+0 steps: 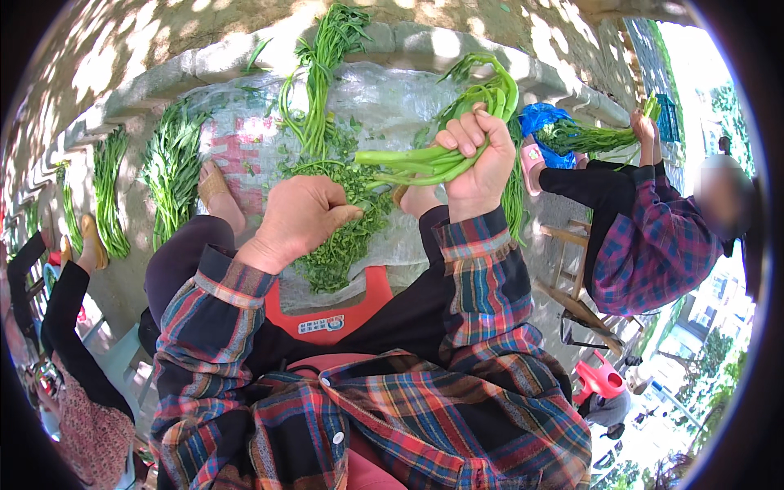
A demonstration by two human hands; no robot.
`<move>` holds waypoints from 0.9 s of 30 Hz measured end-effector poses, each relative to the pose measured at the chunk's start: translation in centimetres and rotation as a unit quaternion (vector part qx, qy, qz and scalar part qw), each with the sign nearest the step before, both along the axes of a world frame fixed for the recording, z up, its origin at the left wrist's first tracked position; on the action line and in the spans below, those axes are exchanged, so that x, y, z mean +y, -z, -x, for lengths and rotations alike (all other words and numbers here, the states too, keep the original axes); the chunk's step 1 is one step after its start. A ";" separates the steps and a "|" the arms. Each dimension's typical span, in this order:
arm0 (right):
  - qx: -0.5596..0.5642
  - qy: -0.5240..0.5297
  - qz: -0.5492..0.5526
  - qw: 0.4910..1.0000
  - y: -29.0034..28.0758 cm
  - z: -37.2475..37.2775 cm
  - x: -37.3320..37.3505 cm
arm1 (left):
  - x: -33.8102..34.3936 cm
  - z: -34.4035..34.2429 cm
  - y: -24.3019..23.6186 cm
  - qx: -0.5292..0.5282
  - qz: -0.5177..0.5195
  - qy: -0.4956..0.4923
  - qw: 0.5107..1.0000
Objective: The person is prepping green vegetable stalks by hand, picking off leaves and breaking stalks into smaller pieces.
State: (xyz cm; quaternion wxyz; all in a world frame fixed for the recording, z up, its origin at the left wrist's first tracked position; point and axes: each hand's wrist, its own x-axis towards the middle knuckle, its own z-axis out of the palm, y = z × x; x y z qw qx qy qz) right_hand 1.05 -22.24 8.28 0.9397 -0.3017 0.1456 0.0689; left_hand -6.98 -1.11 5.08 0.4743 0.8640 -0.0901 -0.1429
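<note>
My right hand (482, 151) is raised and wrapped round a bundle of long green leafy-vegetable stems (408, 163). The cut ends point left, and the other ends bend over above my fist. My left hand (302, 214) is closed just left of the stem ends, thumb pressed to the curled fingers. Whatever may be in it is hidden. Beneath both hands, a heap of small green leaves and trimmings (339, 253) lies on a pale plastic sheet (380, 90) between my feet. Beyond it lies a loose bunch of leafy stems (314, 106).
Leafy bunches (175, 167) lie to the left of the sheet, near a stone kerb (237, 59). On the right, a seated person (653, 245) holds green stems beside a blue plastic bag (543, 126). Another person (86, 384) sits at left. A red plastic stool (600, 380) stands at lower right.
</note>
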 end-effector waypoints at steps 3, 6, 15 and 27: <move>0.015 -0.005 0.027 1.000 -0.1 0.2 0.5 | -0.4 0.1 -0.5 -0.153 -0.003 0.001 0.988; 0.028 -0.012 0.030 0.999 0.0 0.3 0.9 | -1.3 0.2 -2.1 -0.210 0.045 -0.082 0.973; 0.014 -0.044 0.017 0.999 0.8 0.7 1.6 | -2.9 0.1 -1.9 0.046 0.316 -0.141 0.937; 0.016 -0.073 -0.035 0.997 0.6 0.4 1.3 | -2.0 0.1 -1.1 0.142 0.428 -0.113 0.885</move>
